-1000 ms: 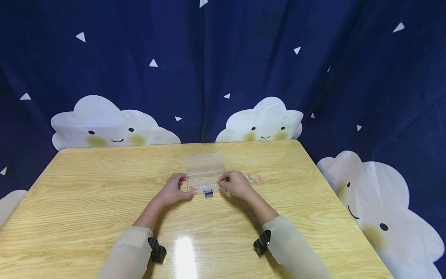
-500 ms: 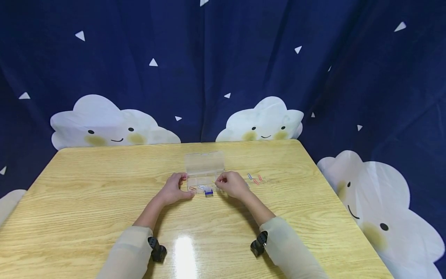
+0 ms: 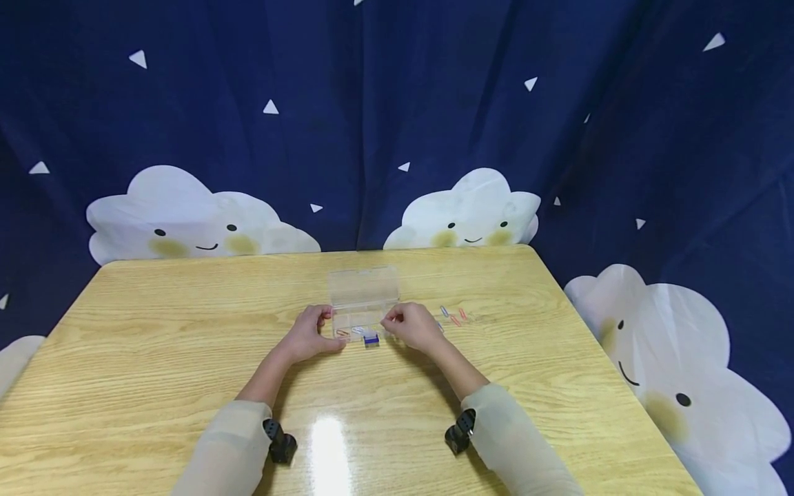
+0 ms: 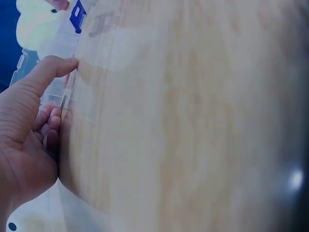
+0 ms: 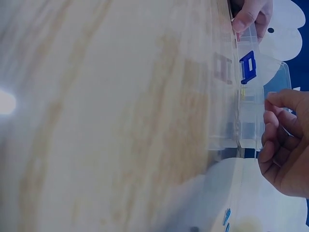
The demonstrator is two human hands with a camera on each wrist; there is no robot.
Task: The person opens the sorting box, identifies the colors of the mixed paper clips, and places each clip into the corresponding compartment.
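Note:
A clear plastic compartment box stands on the table with its lid raised at the back. My left hand grips its left end, thumb at the front edge and fingers at the side. A red paper clip and a pale one lie in front compartments. The blue latch hangs at the front. My right hand is over the right part of the box, fingers curled, thumb and index finger close together. Something small and yellow shows inside the box; whether the fingertips hold anything is unclear.
Right of the box lie loose paper clips: red ones, a blue one, and another blue one partly beside the right hand. The wooden table reaches back to a dark blue curtain with clouds.
My right hand has shifted slightly left and stayed over the box. The yellow paper clip that showed at its fingertips is no longer clearly visible there. The left hand keeps its grip.

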